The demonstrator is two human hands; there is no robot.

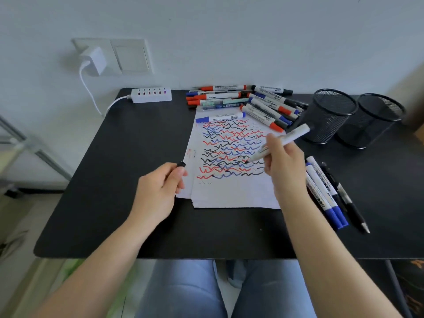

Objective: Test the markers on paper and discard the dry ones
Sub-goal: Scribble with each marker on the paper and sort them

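Note:
A stack of white paper point(231, 193) lies on the black table point(128, 157), covered with red, blue and black wavy lines. My right hand point(283, 161) grips an uncapped white marker point(291, 136), its tip just above the scribbles. My left hand point(160, 187) pinches a black cap point(181, 164) at the paper's left edge. A pile of capped markers point(250, 102) lies behind the paper, and one blue-capped marker point(220, 117) rests on the paper's top edge.
Two black mesh pen cups point(330, 115) point(376, 120) stand at the back right. Three blue-capped markers point(325, 191) and a black pen point(346, 198) lie right of my right wrist. A white power strip point(151, 95) sits at the back left.

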